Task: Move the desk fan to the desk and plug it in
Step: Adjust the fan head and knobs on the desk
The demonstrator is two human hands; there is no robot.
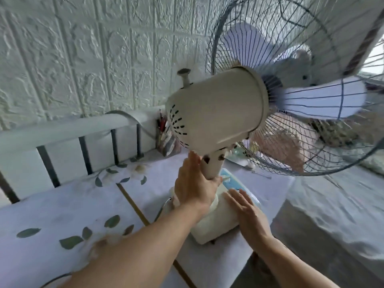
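A cream desk fan (216,113) stands on the desk (62,204), which is covered with a white cloth printed with green leaves. Its wire cage with pale blue blades (320,100) faces away to the right. My left hand (193,188) grips the fan's neck just under the motor housing. My right hand (247,208) lies with straight fingers on the cream base (216,223), near its blue control panel. A grey cord (164,206) curves out behind the base at the left; no plug shows.
A white brick-pattern wall rises behind the desk. A black metal rail with a grey padded top (62,129) runs along the left. A holder of pens (166,134) stands at the back. A bed with a light sheet (332,215) lies to the right.
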